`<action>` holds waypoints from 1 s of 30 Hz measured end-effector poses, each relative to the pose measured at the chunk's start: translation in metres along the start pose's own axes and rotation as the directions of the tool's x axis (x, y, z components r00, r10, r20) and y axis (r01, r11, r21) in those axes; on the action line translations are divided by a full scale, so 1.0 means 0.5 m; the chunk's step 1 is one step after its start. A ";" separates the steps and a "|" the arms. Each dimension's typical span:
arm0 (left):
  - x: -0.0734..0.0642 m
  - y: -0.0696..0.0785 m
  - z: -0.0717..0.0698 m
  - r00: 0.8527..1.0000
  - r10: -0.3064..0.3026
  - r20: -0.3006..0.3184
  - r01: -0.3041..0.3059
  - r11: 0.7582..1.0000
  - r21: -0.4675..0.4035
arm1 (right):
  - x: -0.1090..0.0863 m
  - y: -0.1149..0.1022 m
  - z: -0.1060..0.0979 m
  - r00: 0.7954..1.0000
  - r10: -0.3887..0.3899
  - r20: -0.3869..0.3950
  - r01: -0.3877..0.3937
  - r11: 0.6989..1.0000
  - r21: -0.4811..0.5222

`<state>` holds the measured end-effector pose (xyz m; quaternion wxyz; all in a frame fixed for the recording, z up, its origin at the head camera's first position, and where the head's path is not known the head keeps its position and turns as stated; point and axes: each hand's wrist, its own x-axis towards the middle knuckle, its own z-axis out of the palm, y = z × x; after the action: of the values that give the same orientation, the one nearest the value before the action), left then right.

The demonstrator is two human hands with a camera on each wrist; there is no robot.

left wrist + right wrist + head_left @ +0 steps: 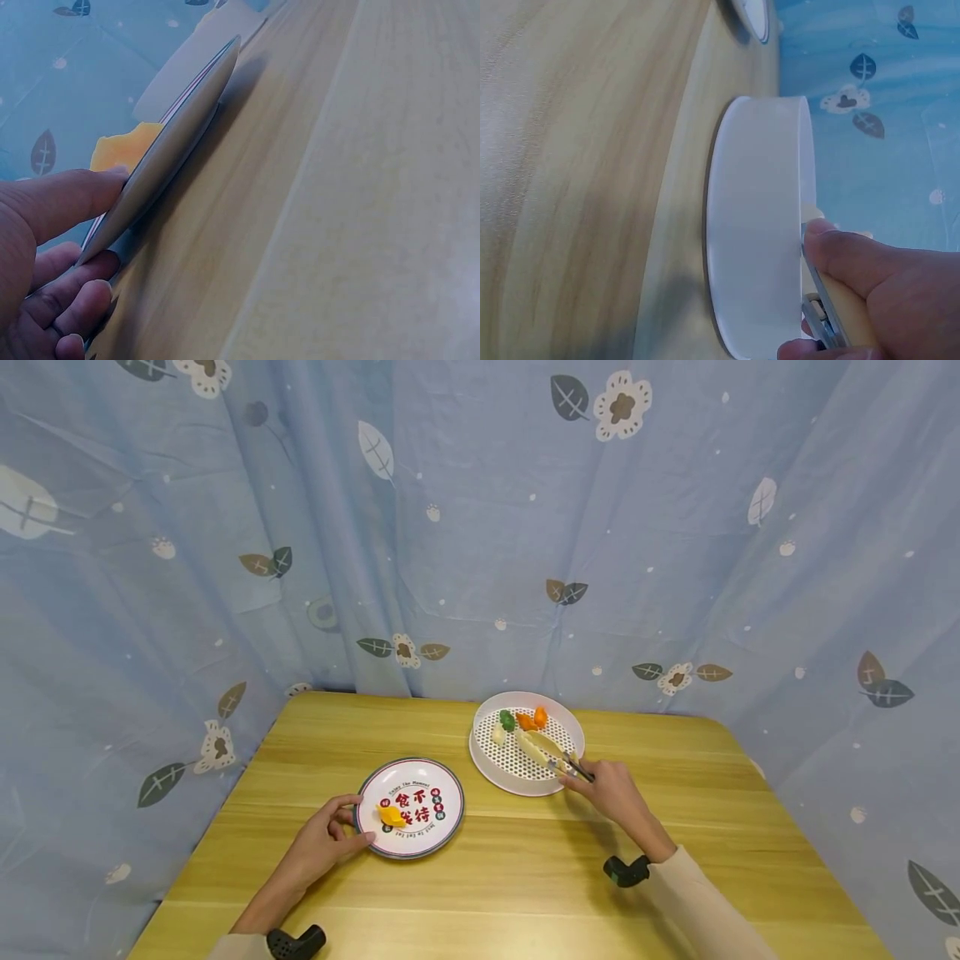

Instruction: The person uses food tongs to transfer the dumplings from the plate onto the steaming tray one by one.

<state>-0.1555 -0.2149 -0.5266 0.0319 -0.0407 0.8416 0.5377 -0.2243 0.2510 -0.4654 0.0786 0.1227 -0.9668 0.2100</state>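
Note:
My left hand (318, 847) holds the left rim of a round white plate (452, 808) with red characters, thumb at the edge and fingertips underneath in the left wrist view. A small yellow food-like piece (391, 816) lies on the plate near that thumb. At the right side of a white round steamer basket (510, 783), my right hand (618, 795) grips a pair of tongs (551, 747) reaching over its perforated bottom. Inside are a green broccoli-like piece (507, 720), two orange pieces (540, 717) and a pale piece (498, 734). In the right wrist view, the basket's wall hides the tongs' tips.
A wooden table (480, 902) carries the plate and, farther back to the right, the basket. Blue patterned curtains (480, 543) hang right behind the table and along both sides. Dark devices (627, 871) are strapped to both wrists.

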 end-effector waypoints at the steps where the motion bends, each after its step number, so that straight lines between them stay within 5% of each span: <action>1: 0.000 0.000 0.000 1.000 0.003 0.002 -0.003 1.000 0.001 | 0.001 0.000 0.000 1.000 -0.001 0.003 0.001 1.000 -0.006; 17: 0.000 -0.001 0.000 1.000 0.006 0.004 -0.006 1.000 0.008 | 0.001 -0.006 -0.010 1.000 0.018 0.006 -0.019 1.000 0.018; 30: -0.001 -0.001 -0.001 1.000 -0.003 -0.004 0.004 1.000 0.026 | -0.023 -0.051 -0.006 0.995 -0.068 -0.069 0.070 0.997 0.025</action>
<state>-0.1551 -0.2155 -0.5271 0.0316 -0.0428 0.8486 0.5264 -0.2062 0.2319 -0.4553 0.1171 0.1499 -0.9557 0.2244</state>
